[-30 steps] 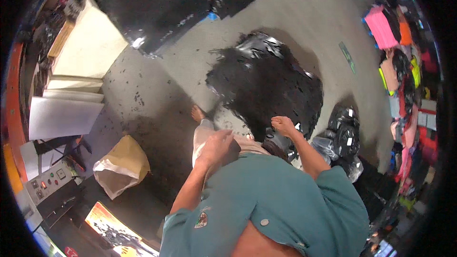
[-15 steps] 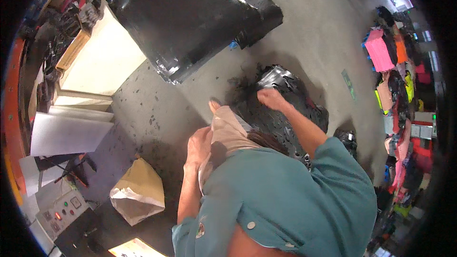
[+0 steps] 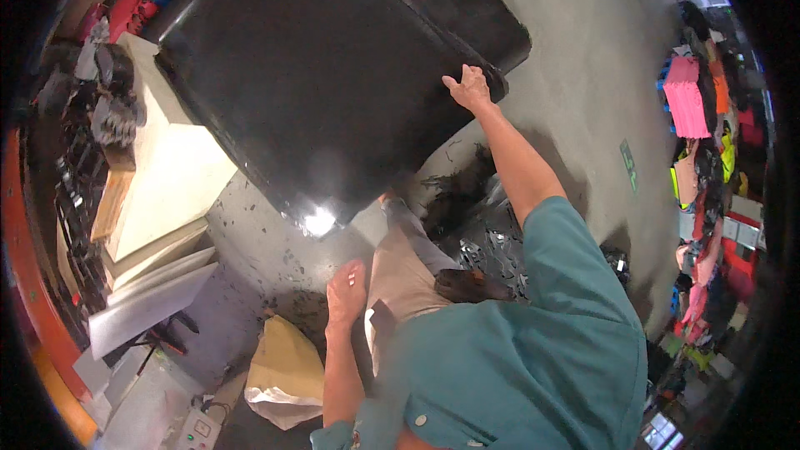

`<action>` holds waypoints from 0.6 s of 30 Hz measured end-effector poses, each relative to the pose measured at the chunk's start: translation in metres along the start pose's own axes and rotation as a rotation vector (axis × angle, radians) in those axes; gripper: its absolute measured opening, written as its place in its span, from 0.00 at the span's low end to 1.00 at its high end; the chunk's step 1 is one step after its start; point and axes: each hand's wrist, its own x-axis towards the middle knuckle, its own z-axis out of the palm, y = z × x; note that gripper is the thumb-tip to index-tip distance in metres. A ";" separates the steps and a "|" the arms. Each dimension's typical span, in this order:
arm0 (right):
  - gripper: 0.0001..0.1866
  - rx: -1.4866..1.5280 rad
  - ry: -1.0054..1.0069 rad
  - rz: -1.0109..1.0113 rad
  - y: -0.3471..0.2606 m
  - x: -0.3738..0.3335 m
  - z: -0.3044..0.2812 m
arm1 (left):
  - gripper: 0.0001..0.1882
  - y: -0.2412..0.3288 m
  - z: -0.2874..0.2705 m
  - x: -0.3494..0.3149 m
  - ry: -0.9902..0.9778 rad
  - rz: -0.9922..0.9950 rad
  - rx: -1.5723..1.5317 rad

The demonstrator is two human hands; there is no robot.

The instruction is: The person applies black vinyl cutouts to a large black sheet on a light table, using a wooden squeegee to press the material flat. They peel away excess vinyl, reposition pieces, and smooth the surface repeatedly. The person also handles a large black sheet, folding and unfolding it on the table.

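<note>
A large glossy black sheet (image 3: 317,75), or a stack of them, lies ahead of me, its near corner catching bright light. My right hand (image 3: 469,90) reaches out over its right edge, thumb and fingers apart. Whether the fingertips press on the sheet I cannot tell. Low by my left thigh hangs my left hand (image 3: 346,292), fingers loosely bent, with nothing visible held in it. Under my right arm is a heap of shiny black scraps (image 3: 492,254), partly hidden by the sleeve.
Cream boards (image 3: 171,192) lean at the left, with a white panel (image 3: 154,308) below them. A yellow-brown sack (image 3: 287,362) stands near my left forearm. A control box (image 3: 198,432) is at lower left. Pink sheets (image 3: 687,96) are stacked at far right. Black bits litter the floor.
My right hand has gone from above the black scraps forward to the sheet's right edge, its fingers spreading. My left hand has moved down, away from my trousers. The view has shifted.
</note>
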 end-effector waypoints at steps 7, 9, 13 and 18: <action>0.48 -0.200 -0.011 0.069 -0.011 0.031 -0.001 | 0.18 0.064 -0.012 0.089 -0.092 0.005 -0.124; 0.48 -0.219 -0.031 0.092 -0.014 0.035 -0.013 | 0.17 0.070 -0.013 0.105 -0.119 0.040 -0.074; 0.38 -0.253 0.014 0.086 -0.010 0.045 -0.023 | 0.16 0.079 -0.020 0.136 -0.127 0.143 -0.067; 0.31 -0.228 -0.149 0.033 -0.003 0.063 -0.017 | 0.16 0.092 -0.036 0.167 -0.104 0.225 -0.067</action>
